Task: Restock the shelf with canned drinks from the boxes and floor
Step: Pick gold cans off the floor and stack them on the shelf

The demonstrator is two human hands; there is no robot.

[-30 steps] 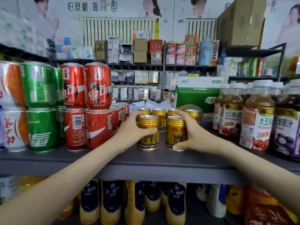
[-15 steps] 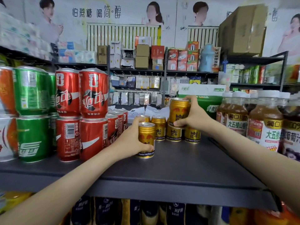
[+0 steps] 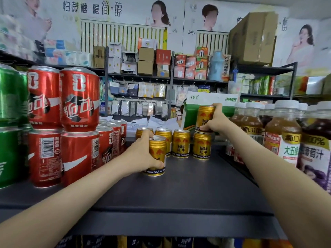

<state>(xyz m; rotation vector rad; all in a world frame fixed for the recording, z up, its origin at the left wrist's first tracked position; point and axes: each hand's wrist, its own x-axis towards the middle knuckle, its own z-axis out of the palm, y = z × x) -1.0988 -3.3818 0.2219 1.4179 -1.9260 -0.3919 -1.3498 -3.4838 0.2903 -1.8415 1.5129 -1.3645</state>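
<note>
A dark grey shelf (image 3: 188, 190) holds a back row of small gold Red Bull cans (image 3: 180, 143). My left hand (image 3: 139, 158) grips one gold can (image 3: 158, 154) standing on the shelf in front of that row. My right hand (image 3: 215, 119) grips a second gold can (image 3: 204, 117), which sits on top of the rightmost can of the row (image 3: 202, 145). Both forearms reach in from the bottom corners of the view.
Stacked red cola cans (image 3: 78, 126) and green cans (image 3: 9, 126) fill the shelf's left side. Bottled juice drinks (image 3: 286, 133) crowd the right side. A green and white carton (image 3: 211, 104) stands behind the gold cans. More drinks show on the lower shelf (image 3: 161, 241).
My right hand lifted its gold can from the shelf up and back onto the rightmost rear can. My left hand kept its can standing at about the same spot.
</note>
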